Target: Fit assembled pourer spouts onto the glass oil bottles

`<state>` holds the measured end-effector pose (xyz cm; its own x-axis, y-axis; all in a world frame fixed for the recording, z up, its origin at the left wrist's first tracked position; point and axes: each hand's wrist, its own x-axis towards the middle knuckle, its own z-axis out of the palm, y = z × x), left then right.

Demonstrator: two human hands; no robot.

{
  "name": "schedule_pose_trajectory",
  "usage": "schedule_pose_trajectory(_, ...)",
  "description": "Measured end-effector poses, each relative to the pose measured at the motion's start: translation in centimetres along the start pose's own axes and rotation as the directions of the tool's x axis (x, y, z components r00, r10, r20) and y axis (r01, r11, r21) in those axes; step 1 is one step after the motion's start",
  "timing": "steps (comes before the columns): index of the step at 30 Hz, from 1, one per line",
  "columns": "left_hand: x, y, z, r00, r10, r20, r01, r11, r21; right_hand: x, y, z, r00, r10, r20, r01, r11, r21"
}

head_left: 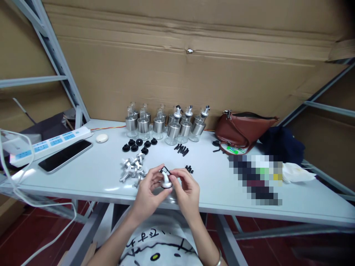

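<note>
Both hands hold a spout cap (166,181) above the white table (91,173), cardboard wall (194,66) behind.

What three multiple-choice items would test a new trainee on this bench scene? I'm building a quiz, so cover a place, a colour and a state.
1. Where does the smartphone lie?
A. beside the power strip
B. on the brown bag
C. among the glass bottles

2. What colour are the round caps in front of the bottles?
A. white
B. black
C. red

3. How is the silver pourer spout held?
A. lying loose on the table
B. in the left hand only
C. between the left hand and the right hand

Answers: 1 A, the phone lies just in front of the strip. 2 B, they are plainly black. 3 C, fingers of both hands grip it.
</note>
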<state>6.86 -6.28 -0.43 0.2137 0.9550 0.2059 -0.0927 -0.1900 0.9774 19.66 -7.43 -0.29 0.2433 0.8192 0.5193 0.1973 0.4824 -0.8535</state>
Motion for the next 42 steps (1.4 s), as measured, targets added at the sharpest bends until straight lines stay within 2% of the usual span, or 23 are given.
schedule_pose_trajectory(17, -0.03, 0.13, 0.04, 0.999, -0.008, 0.038, 0.009, 0.999, -0.049, 0.03, -0.12, 0.00, 1.000, -0.021, -0.010, 0.020, 0.997, -0.077)
schedule_pose_trajectory(25, 0.03, 0.15, 0.18, 1.000, -0.021, 0.022, 0.023, 0.995, -0.094, 0.10, -0.10, -0.02, 1.000, 0.022, -0.020, -0.023, 0.999, -0.050)
schedule_pose_trajectory(30, -0.11, 0.12, 0.24, 0.998, -0.034, -0.056, 0.027, 0.992, -0.126, 0.22, -0.32, -0.19, 0.998, 0.007, 0.060, -0.007, 1.000, -0.010)
schedule_pose_trajectory(35, -0.01, 0.04, 0.27, 0.993, 0.005, -0.120, -0.026, 0.985, -0.173, 0.17, -0.38, -0.13, 0.985, -0.023, 0.171, 0.016, 0.999, 0.038)
schedule_pose_trajectory(42, -0.07, 0.05, 0.36, 0.994, 0.018, -0.112, -0.035, 0.988, -0.148, -0.23, 0.31, -0.33, 0.986, 0.078, 0.147, -0.092, 0.992, 0.090)
